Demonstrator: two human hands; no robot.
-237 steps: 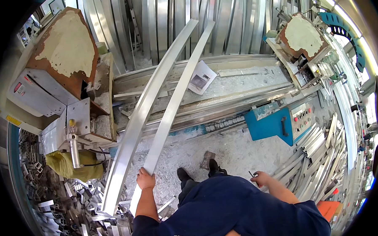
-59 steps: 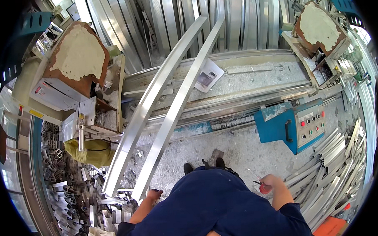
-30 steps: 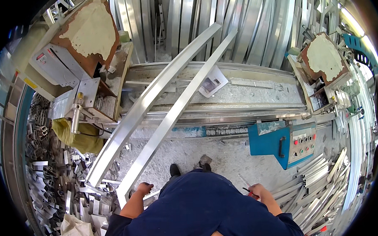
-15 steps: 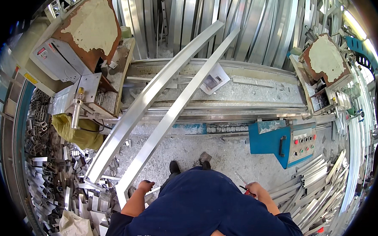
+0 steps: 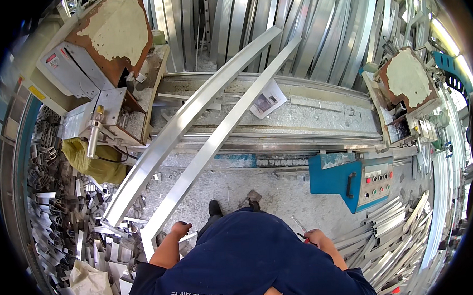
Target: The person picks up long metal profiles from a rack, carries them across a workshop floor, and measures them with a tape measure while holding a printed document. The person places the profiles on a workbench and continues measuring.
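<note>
My right hand [image 5: 315,238] is closed around a red tape measure [image 5: 307,241]. A short marked strip of its blade [image 5: 298,223] sticks out ahead of the fingers. At the left, my left hand [image 5: 181,228] is closed low beside my body, with a small dark bit at its fingers that I cannot make out. Nearest to it is a long silver rectangular aluminium bar [image 5: 195,163], apart from the hand. A second, wider aluminium bar [image 5: 181,122] runs alongside, farther left. Both slant across the metal machine bed [image 5: 330,121], their near ends low at the left.
A blue control box [image 5: 337,181] with buttons stands at the right. Machine heads [image 5: 113,34] flank the bed, and a printed sheet [image 5: 268,99] lies on it. Aluminium offcuts [image 5: 55,218] heap at the left; cut lengths [image 5: 398,235] pile at the right. Tall profiles [image 5: 231,26] stand behind.
The view has shifted slightly. My left hand is a little higher in the picture; my right hand still holds the tape measure in about the same place. The bars have not visibly moved.
</note>
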